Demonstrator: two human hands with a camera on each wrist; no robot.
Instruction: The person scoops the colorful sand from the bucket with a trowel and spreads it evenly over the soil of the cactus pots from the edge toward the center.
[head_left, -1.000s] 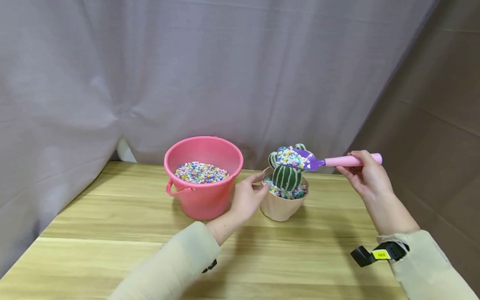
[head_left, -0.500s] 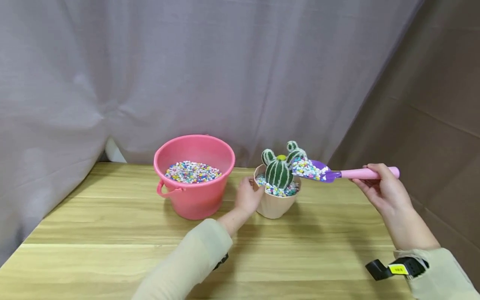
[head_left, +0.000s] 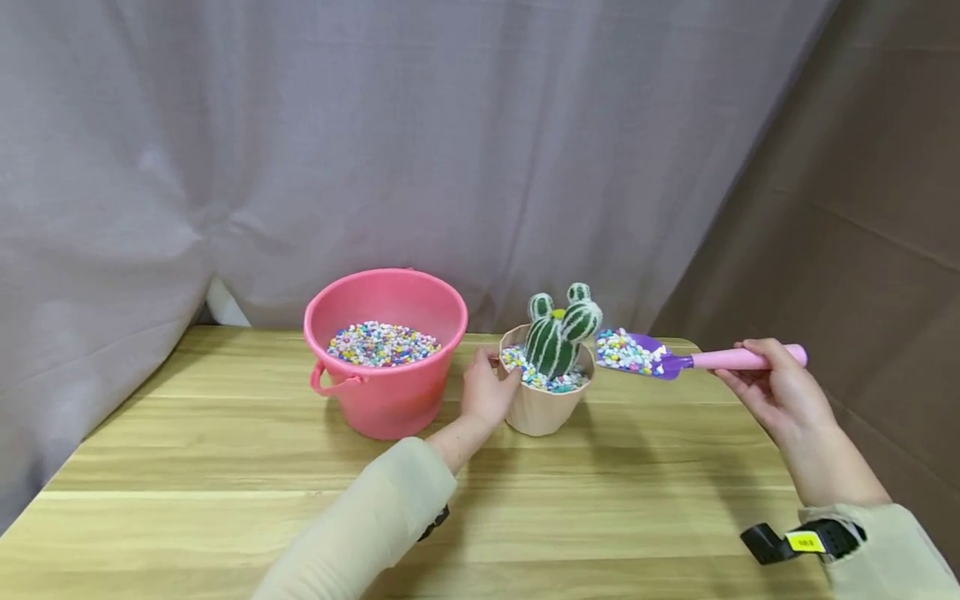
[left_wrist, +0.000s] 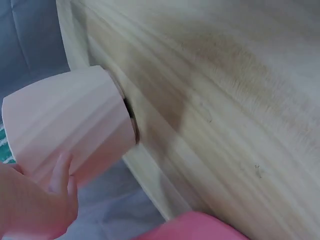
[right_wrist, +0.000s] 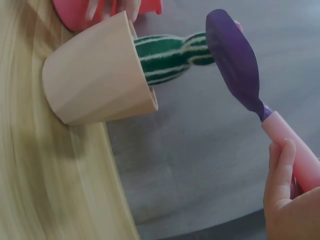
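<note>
On the left of the wooden table [head_left: 225, 467] stands a pink bucket [head_left: 386, 392], partly filled with small coloured pebbles [head_left: 382, 342]. Just to its right is a beige pot [head_left: 542, 408] holding a green cactus [head_left: 555, 337] with more pebbles around its base. My left hand [head_left: 486, 392] is between the bucket and the pot, fingers curled around the pot's left side and rim. To the right of the pot, my right hand [head_left: 776, 392] grasps the pink handle of a purple scoop [head_left: 678, 360]. The scoop is held roughly level above the table, its blade heaped with pebbles and its tip just beside the cactus and the pot's right rim. A grey curtain [head_left: 375, 142] hangs behind everything.
</note>
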